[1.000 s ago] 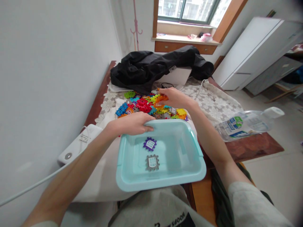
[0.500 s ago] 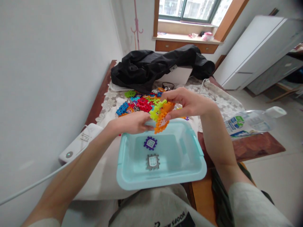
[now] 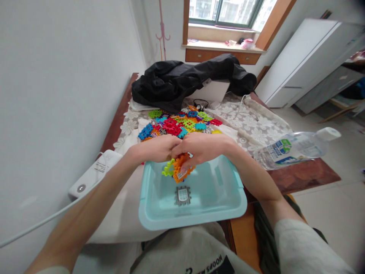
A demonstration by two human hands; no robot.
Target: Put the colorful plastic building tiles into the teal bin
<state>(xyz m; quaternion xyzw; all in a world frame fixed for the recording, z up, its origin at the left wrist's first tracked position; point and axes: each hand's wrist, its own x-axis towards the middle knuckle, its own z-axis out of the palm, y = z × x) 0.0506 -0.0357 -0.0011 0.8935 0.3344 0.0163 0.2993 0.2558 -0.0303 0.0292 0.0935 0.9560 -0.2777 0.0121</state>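
Orange toothed plastic building blocks (image 3: 182, 169), one with a white window insert, are gripped by my right hand (image 3: 204, 147) over the light-blue tub (image 3: 228, 224). Its thumb presses on the orange face. A lime-green block (image 3: 168, 168) sits against their left side and looks joined to them. My left hand (image 3: 161, 147) touches the right one, closed at the upper end of these blocks; its fingertips are partly hidden. Inside the tub lies a grey block with a white window (image 3: 183, 195). A purple block behind the held ones is almost covered.
Behind the tub is a pile of multicoloured blocks (image 3: 172, 125) on the flowered cloth. A black garment (image 3: 168, 82) drapes across a pale box at the back. To the right stands a clear plastic bottle (image 3: 296, 148); a white device with a cable (image 3: 97, 171) is at left.
My right hand has come down and left with the orange and lime-green blocks, from above the tub's far rim to over its inside. The hands now touch, and the purple block is mostly covered.
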